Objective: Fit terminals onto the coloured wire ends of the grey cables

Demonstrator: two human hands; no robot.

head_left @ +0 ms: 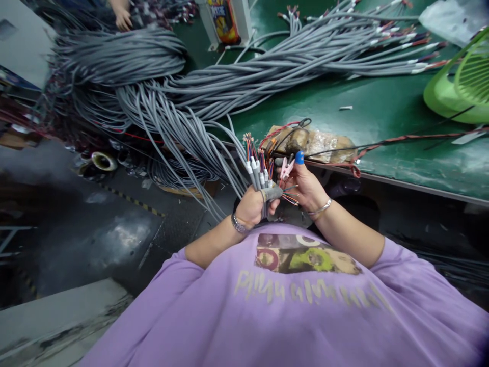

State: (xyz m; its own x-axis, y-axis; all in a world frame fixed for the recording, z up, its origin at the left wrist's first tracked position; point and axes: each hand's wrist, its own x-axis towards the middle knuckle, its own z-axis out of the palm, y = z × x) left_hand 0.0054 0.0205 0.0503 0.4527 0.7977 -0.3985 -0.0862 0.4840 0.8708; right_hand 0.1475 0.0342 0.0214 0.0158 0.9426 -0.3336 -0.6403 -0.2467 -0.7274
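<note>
My left hand (250, 206) is closed around several grey cables (254, 176), whose white-collared ends stand up with coloured wire strands fanning out. A grey cover sits on its thumb. Just past that thumb, a small fan of thin coloured wires (291, 196) points toward my right hand (307, 188). That hand has a blue cover on its raised thumb, and its curled fingers hold a pink clip (286, 169); the fingertips are partly hidden. Beyond both hands, at the table edge, lies a brown, lumpy board (301, 140) with red and black leads.
Long grey cable bundles (237, 86) cross the green table (397, 102) and hang over its edge at left. A green fan (458, 81) stands at right, a clear plastic bag (454, 20) behind it. Another person's hand (123, 18) shows at the top left.
</note>
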